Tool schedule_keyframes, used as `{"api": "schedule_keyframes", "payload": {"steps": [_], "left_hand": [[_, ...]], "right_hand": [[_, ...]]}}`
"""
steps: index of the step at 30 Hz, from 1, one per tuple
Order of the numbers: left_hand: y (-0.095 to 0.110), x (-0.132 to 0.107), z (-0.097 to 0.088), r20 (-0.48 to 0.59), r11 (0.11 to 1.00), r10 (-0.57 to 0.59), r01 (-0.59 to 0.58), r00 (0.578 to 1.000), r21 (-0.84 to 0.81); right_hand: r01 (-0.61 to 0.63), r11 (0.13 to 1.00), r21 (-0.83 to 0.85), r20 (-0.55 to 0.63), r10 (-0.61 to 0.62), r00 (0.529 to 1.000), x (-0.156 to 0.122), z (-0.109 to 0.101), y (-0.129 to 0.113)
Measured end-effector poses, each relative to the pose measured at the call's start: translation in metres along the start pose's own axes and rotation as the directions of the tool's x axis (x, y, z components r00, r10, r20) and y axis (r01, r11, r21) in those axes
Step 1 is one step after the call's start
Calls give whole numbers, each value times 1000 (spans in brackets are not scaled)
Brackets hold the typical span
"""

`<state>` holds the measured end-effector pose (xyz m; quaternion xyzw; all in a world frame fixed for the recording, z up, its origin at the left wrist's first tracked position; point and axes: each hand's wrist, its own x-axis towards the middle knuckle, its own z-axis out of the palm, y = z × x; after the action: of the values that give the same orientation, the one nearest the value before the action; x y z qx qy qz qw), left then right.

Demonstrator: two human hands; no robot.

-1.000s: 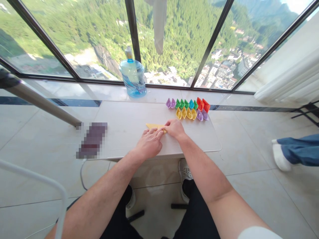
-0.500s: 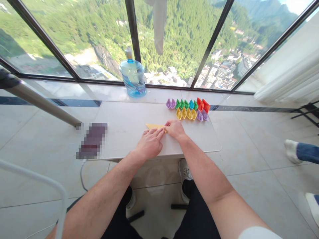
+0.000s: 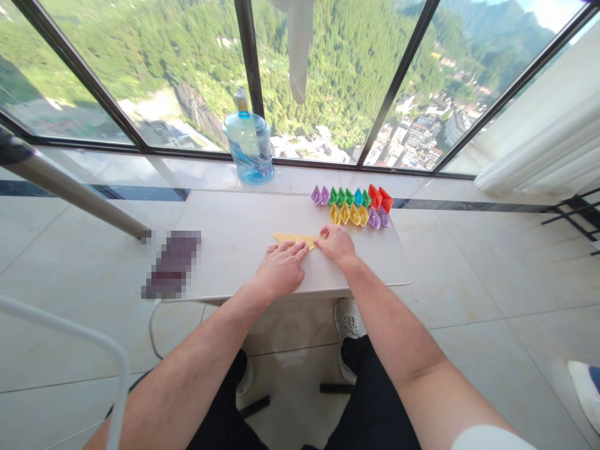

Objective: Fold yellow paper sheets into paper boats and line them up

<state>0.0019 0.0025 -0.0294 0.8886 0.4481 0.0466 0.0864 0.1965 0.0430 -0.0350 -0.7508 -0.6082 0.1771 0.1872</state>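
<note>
A folded piece of yellow paper [image 3: 294,238] lies flat on the white table [image 3: 225,250], its pointed end to the left. My left hand [image 3: 282,267] rests on its near edge with the fingers stretched out, pressing it down. At the paper's right end, my right hand [image 3: 335,244] pinches the edge between thumb and fingers. Beyond my right hand stand small folded paper boats in two rows: purple boats [image 3: 320,195], green boats [image 3: 342,196], a blue boat [image 3: 359,196], red boats [image 3: 380,197] and yellow boats [image 3: 349,215].
A large blue water bottle [image 3: 248,145] stands behind the table by the window. A blurred-out dark object [image 3: 173,264] is at the table's left end, with a cable below. A grey pole [image 3: 79,181] slants in from the left. Another person's shoe [image 3: 584,390] shows at far right.
My right hand has slid a little to the right along the paper, uncovering more of it. My left hand has stayed in place. The other person's leg at right has mostly left the view.
</note>
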Motion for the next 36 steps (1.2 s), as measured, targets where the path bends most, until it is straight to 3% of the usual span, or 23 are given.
{"api": "schedule_keyframes", "payload": {"steps": [4,8,12,17,36], "left_hand": [[0,0,-1,12,1000,3,-3,1000,4],[1,1,-3,19,1000,0,0,1000,-14],[2,4,-5,16,999,0,0,1000,-40],[-1,8,-10,42,997,-4,7,999,-77],[-15,13,-18,122,989,-47,63,991,-132]], "right_hand": [[-51,998,27,31,50,998,2,-1,2],[-74,997,13,-41,75,996,-1,-1,1],[35,999,-2,-119,-35,992,-11,2,-3],[172,980,-96,-36,-176,984,-23,7,-9],[174,966,-194,125,-151,981,-33,-7,-18]]}}
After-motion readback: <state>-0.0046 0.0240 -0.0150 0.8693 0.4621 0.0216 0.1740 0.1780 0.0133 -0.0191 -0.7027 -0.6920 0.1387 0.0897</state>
